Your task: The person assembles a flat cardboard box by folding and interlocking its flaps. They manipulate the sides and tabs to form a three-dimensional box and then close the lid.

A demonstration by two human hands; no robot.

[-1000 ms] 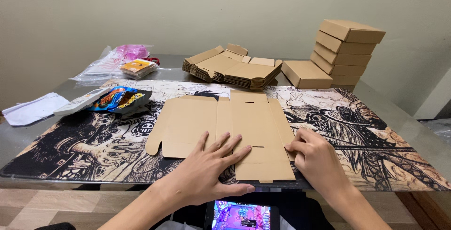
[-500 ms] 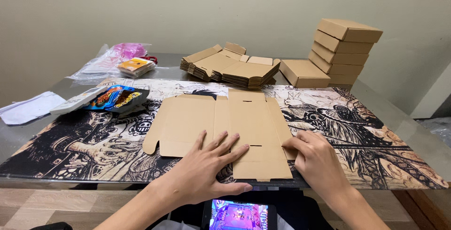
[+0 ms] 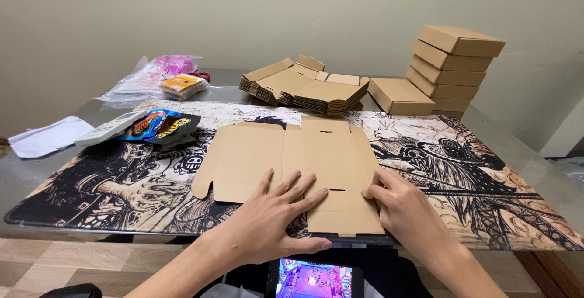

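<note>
A flat, unfolded brown cardboard box blank [image 3: 292, 158] lies on a black-and-white illustrated desk mat [image 3: 97, 188]. My left hand [image 3: 274, 216] rests palm down with fingers spread on the blank's near middle. Over at the blank's right edge my right hand [image 3: 404, 210] has its fingertips touching the side flap. Neither hand lifts anything.
A pile of flat box blanks [image 3: 304, 88] lies at the back, with a stack of folded boxes [image 3: 453, 67] to its right. Snack packets [image 3: 159, 126], a white remote [image 3: 109, 128], paper [image 3: 48, 137] and plastic bags [image 3: 152, 76] sit left. A lit phone [image 3: 313, 278] is below the table edge.
Both hands stay on the blank in nearly the same places; the view has shifted only slightly.
</note>
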